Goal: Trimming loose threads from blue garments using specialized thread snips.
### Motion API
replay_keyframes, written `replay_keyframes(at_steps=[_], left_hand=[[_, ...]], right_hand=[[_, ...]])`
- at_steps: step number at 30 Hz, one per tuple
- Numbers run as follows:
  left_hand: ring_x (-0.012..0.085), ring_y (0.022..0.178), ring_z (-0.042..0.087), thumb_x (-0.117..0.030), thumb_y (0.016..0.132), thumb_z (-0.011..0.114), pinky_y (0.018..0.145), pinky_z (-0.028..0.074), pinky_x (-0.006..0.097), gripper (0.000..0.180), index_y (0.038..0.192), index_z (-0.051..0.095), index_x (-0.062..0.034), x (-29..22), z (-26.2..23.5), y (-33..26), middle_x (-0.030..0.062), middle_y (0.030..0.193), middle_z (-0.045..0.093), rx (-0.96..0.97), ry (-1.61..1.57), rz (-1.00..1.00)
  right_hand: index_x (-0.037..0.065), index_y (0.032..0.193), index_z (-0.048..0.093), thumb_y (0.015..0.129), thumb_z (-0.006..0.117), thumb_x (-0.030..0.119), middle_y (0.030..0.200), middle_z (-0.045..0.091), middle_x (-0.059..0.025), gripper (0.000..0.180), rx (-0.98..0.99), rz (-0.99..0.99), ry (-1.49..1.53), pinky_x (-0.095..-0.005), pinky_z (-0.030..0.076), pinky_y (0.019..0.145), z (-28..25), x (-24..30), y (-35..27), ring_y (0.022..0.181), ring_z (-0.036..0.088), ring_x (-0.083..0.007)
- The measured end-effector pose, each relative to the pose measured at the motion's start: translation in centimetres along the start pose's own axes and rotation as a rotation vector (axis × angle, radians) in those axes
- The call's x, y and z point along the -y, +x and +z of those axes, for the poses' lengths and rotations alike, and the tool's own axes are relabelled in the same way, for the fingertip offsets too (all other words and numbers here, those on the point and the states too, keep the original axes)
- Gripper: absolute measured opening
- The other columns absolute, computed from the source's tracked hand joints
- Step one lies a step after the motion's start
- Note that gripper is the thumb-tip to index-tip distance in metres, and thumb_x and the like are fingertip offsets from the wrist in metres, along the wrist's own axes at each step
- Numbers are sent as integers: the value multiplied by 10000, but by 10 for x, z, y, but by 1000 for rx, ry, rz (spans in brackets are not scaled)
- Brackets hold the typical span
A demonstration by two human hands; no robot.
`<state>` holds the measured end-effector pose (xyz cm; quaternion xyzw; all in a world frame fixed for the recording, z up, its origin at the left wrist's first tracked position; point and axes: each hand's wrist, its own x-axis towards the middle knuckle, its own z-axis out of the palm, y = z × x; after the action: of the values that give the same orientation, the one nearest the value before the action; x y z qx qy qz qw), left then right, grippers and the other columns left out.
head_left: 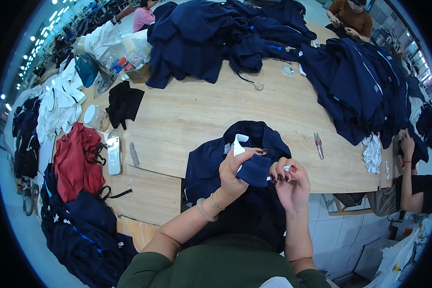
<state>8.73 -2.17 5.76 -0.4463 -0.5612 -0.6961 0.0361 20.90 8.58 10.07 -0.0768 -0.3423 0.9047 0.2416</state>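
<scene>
In front of me at the table's near edge lies a navy garment [204, 165], part of it hanging down toward my lap. My left hand [235, 175] is closed on a folded-up part of it, thumb on top. A white strip [239, 144] sticks up beside that thumb. Close to the right side of the fold, my right hand [292, 185] pinches a small white piece [288, 168], perhaps a label. Another white bit shows by its fingertips at the cloth's edge. Red-handled thread snips [318, 145] lie on the table to the right, touched by neither hand.
Navy garments are heaped at the back [192, 43] and right [350, 86]. On the left are a red garment [79, 161], a white phone-shaped object [114, 153], a tub [96, 117] and black cloth [125, 103]. Crumpled white cloth [371, 153] lies right. Other people work around the table.
</scene>
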Motion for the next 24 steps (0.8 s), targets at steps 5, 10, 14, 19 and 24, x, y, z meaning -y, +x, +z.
replay_keyframes(at_steps=[5,10,14,19,24], left_hand=[[270,925,697,-22,891,663,847,548,356,184,1054,590,22,1,-1,3,188,1010,701,-24,-21,29],[278,926,697,-34,833,704,832,533,361,253,1063,603,-10,-2,0,3,161,1010,713,1,-31,6],[269,922,698,-58,776,737,828,511,357,309,1065,630,-42,-5,0,4,119,1012,724,42,47,29],[248,882,683,-39,739,731,761,490,344,310,1043,668,-53,-6,1,6,93,964,712,203,131,187],[224,784,632,33,664,703,688,449,328,405,1051,713,-86,-4,0,6,57,818,655,338,249,230]], right_hand=[[54,683,464,890,537,186,741,471,-102,256,-48,-66,-8,-299,382,665,-4,8,2,746,486,-236],[25,834,506,1014,397,419,849,476,-96,447,-12,-69,88,-282,371,702,-10,15,6,819,462,-212],[-43,1067,614,1026,390,471,865,509,-53,563,-41,-20,-158,-256,374,724,-4,22,13,790,448,-132],[-72,978,667,1032,445,298,854,546,-19,435,41,204,-761,-251,383,718,0,33,32,773,480,-102],[-53,889,690,944,602,238,754,536,-48,309,302,329,-1185,-277,391,627,13,40,59,682,481,-127]])
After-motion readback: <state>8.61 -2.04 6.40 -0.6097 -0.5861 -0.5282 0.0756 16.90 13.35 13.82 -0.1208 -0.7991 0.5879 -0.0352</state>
